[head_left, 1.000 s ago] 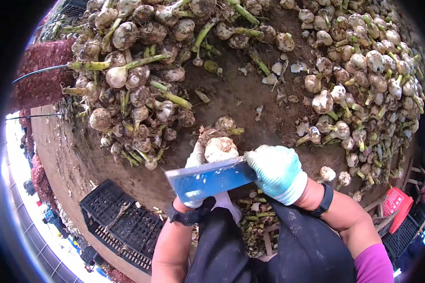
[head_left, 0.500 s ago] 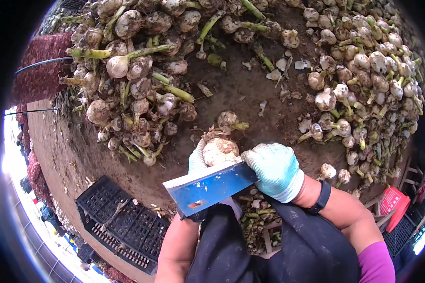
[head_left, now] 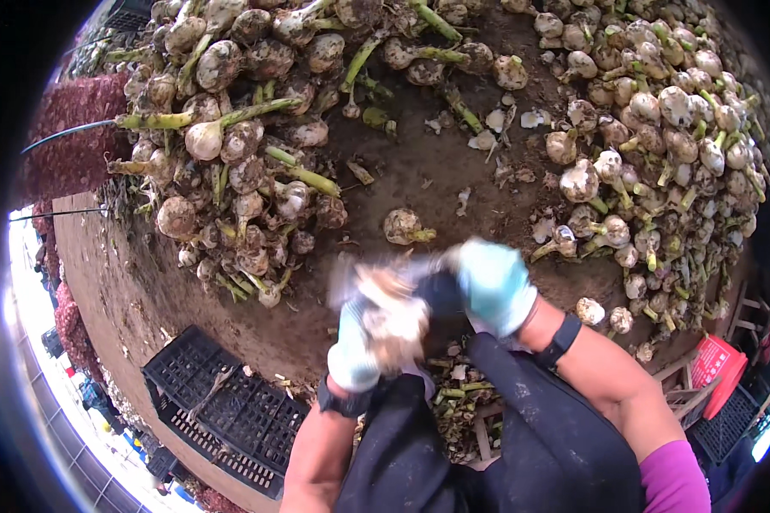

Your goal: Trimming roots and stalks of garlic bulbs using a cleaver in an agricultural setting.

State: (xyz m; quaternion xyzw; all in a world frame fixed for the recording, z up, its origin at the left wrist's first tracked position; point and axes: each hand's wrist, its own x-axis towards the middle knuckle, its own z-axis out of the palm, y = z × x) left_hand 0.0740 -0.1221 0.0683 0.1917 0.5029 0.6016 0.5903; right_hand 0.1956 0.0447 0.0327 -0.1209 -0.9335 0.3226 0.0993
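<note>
My left hand [head_left: 353, 352], in a pale blue-green work glove, is closed around a garlic bulb [head_left: 402, 323] in front of my knees. Motion blurs the bulb and its outer skins. In my gloved right hand [head_left: 498, 286] is a wide-bladed knife, its dark handle side near the fist. The blade [head_left: 376, 272] is smeared by motion and reaches left across the far side of the bulb; whether it touches cannot be told. Just beyond both hands, a single garlic bulb [head_left: 399, 226] with a short green stem lies on the dirt-covered surface.
A heap of long-stemmed garlic [head_left: 248, 145] rises at the far left, and a pile of short-stemmed bulbs [head_left: 659, 145] spreads along the right. A black plastic crate [head_left: 222, 402] stands lower left. Trimmed stems [head_left: 462, 393] lie between my knees. A red container [head_left: 719, 372] sits right.
The knife has swung from the near side of the bulb to its far side and turned. My left hand has come nearer and lower with the bulb.
</note>
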